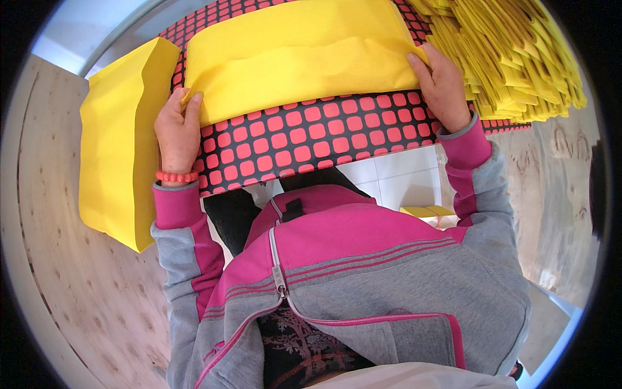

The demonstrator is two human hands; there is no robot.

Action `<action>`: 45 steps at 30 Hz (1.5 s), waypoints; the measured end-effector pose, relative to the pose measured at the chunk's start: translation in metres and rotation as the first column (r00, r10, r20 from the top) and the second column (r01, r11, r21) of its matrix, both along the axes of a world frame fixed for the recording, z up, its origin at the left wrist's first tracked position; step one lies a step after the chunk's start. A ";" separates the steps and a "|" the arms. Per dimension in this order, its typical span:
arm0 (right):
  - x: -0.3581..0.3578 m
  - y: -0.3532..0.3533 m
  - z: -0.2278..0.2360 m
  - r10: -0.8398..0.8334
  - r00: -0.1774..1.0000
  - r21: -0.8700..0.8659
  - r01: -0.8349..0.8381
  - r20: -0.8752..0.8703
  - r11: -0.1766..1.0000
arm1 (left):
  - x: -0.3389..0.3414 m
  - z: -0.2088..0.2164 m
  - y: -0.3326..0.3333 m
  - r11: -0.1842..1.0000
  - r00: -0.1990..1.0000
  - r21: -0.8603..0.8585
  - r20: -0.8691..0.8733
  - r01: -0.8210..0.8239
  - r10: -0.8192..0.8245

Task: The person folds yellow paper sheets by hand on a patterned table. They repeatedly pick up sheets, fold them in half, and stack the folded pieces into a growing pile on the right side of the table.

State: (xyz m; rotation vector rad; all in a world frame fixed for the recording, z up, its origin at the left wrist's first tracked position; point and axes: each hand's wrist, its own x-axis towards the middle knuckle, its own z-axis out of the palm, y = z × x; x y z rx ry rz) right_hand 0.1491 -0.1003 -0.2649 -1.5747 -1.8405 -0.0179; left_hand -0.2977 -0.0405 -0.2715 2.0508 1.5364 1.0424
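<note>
A wide yellow sheet, soft and cloth-like (298, 65), lies on a table covered in a black and red checked pattern (317, 129). Its near part is folded over or doubled, with a loose, slightly wrinkled edge. At the left end, my left hand (177, 129) pinches the corner between thumb and fingers. My right hand (443, 84) grips the opposite end the same way, thumb on top. Between them the sheet is stretched across the table. The fingers beneath the sheet are partly hidden.
Left of my left hand stands a stack of flat yellow sheets (116, 142) on a wooden board (71, 272). A thick heap of folded yellow pieces (512, 58) fills the right far side. Small yellow items (426, 211) lie low, beyond my jacket.
</note>
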 end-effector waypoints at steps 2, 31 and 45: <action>-0.004 -0.001 -0.002 -0.019 1.000 0.009 0.019 0.016 1.000 | 0.000 0.002 -0.006 0.999 0.988 -0.011 -0.154 -0.035 0.033; -0.005 -0.016 -0.009 -0.042 0.878 -0.085 0.002 -0.477 0.996 | 0.011 0.006 -0.024 0.970 0.931 0.197 -0.305 -0.145 0.201; -0.002 -0.004 -0.004 -0.106 0.981 -0.112 0.088 -0.165 0.990 | 0.003 0.001 -0.018 0.978 0.965 0.171 -0.209 -0.123 0.158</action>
